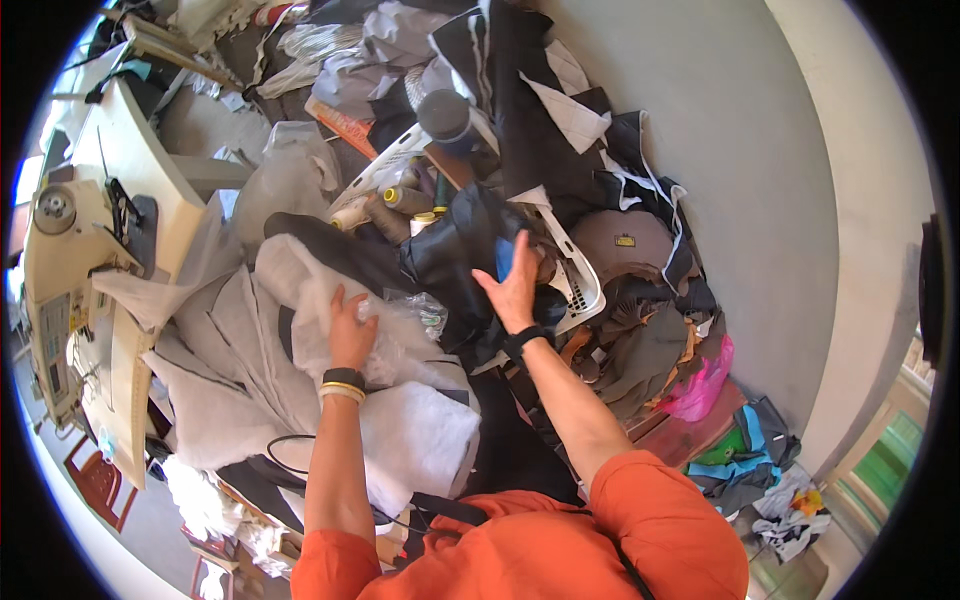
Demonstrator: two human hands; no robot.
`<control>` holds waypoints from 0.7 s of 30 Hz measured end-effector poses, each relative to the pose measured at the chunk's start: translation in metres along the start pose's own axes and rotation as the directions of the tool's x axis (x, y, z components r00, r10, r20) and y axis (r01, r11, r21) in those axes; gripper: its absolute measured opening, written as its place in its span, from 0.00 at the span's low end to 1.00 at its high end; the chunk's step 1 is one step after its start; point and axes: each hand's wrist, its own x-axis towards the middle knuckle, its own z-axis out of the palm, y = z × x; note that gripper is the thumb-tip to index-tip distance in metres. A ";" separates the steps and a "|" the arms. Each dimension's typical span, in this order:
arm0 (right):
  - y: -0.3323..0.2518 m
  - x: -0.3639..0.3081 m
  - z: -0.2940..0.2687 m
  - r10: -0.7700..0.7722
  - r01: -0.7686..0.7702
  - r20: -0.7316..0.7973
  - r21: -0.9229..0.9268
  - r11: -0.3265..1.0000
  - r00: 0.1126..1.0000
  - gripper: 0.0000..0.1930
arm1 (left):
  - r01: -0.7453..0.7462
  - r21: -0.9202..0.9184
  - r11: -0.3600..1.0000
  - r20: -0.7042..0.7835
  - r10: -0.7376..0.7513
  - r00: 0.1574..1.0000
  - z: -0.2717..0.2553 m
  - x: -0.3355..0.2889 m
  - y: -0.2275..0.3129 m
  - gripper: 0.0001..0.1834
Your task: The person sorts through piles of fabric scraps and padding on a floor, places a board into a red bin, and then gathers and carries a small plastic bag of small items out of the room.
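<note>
My left hand rests on off-white fleecy fabric, its fingers apart and holding nothing. Beside its thumb lies a crumpled clear plastic bag. My right hand is spread with thumb and fingers apart, at a bunched black cloth; whether it touches the cloth I cannot tell. Beneath and behind that cloth is a white plastic basket. Inside it are several thread spools, among them a grey-brown spool with a yellow end. A dark round-topped thing stands at the basket's far end.
On the left a sewing machine sits on a pale table. Cloth heaps fill the far side. To the right lie brown fabric scraps, a pink plastic bag and a blue-and-grey bundle, near a grey wall.
</note>
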 end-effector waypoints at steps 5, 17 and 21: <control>-0.037 -0.008 0.056 -0.029 0.002 0.191 0.138 0.990 0.981 0.45 | -0.138 0.089 0.986 -0.084 0.145 0.986 0.006 0.002 0.013 0.24; -0.042 -0.048 -0.055 -0.202 0.205 0.047 -0.074 0.976 0.978 0.36 | -0.176 0.105 0.979 -0.002 0.177 0.984 -0.008 -0.006 0.044 0.23; -0.010 -0.067 -0.112 0.029 -0.050 -0.116 -0.187 0.981 0.993 0.42 | -0.165 -0.161 0.973 0.073 0.179 0.981 -0.014 -0.011 0.066 0.21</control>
